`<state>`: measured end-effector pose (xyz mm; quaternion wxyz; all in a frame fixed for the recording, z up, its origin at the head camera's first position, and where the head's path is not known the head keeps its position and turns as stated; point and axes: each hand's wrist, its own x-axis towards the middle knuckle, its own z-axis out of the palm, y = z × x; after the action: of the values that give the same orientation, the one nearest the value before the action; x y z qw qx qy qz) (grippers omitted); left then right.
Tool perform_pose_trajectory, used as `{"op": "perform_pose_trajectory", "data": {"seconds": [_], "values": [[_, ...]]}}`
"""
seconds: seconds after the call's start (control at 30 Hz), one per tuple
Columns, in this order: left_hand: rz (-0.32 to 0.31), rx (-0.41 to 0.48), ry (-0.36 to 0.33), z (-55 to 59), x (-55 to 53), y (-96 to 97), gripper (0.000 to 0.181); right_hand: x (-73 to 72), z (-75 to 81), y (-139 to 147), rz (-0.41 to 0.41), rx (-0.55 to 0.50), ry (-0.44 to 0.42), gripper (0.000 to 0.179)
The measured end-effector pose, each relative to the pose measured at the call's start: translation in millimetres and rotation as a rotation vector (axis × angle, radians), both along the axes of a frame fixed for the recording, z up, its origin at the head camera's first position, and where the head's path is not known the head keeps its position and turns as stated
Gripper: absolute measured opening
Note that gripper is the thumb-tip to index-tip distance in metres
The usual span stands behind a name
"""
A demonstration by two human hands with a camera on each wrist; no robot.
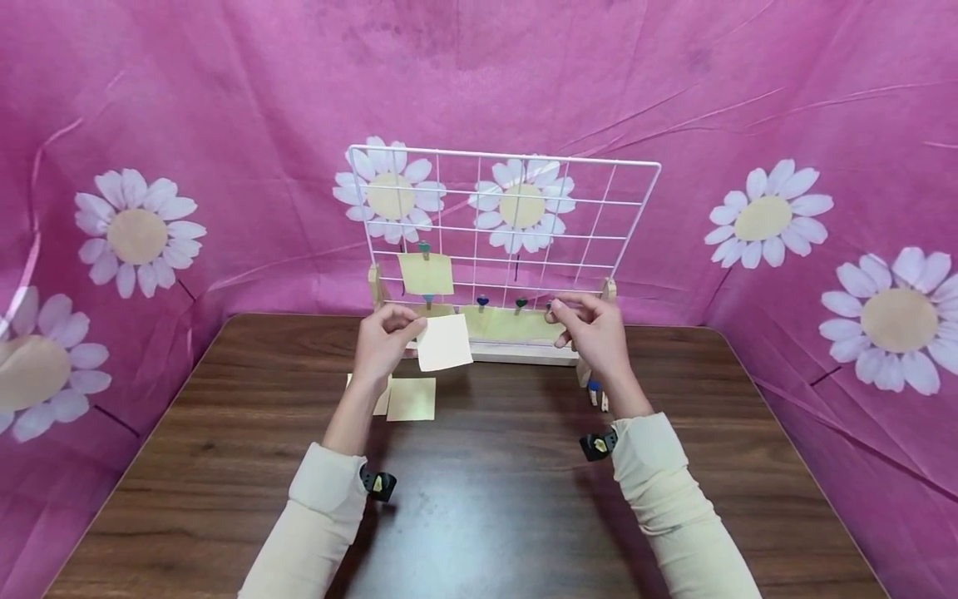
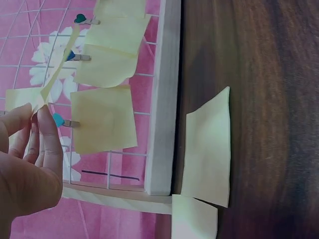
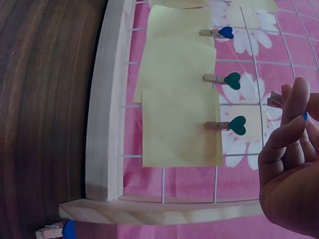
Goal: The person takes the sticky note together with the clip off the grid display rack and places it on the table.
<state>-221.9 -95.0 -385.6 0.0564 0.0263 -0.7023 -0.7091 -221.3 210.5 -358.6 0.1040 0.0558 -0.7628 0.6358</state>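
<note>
Left hand (image 1: 384, 343): pinches note (image 1: 446, 344) at one edge
Right hand (image 1: 599, 333): pinches clothespin (image 3: 274, 100)
Room: hands well apart before grid (image 1: 511, 231)

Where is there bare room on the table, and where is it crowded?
Bare table lies between the left sleeve and right sleeve, in front of the wire rack, and outside both sleeves toward the side edges. It is crowded before the rack's left end, where loose sticky notes lie, and at its right foot, where clothespins are.
</note>
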Motion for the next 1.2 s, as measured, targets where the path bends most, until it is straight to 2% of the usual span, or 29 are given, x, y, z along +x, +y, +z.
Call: {"op": "perform_pose_trajectory", "data": {"seconds": [0.33,0.63,0.83,1.2], "values": [[0.013,-0.024,-0.018,-7.5,0.5,-2.2,0.017,4.2,-7.1,7.2,-0.012,-0.032,-0.027,0.035],[0.021,0.044,-0.046,-15.9,4.7,-2.9,0.018,8.6,-20.1,18.4,-0.035,0.03,-0.034,0.034],[0.024,0.046,-0.051,-20.8,6.7,-6.9,0.02,13.6,-25.5,26.6,-0.027,0.079,-0.036,0.032],[0.051,0.059,-0.111,-39.5,10.0,-12.8,0.021,19.5,-34.1,38.5,-0.046,0.031,-0.131,0.032]]}}
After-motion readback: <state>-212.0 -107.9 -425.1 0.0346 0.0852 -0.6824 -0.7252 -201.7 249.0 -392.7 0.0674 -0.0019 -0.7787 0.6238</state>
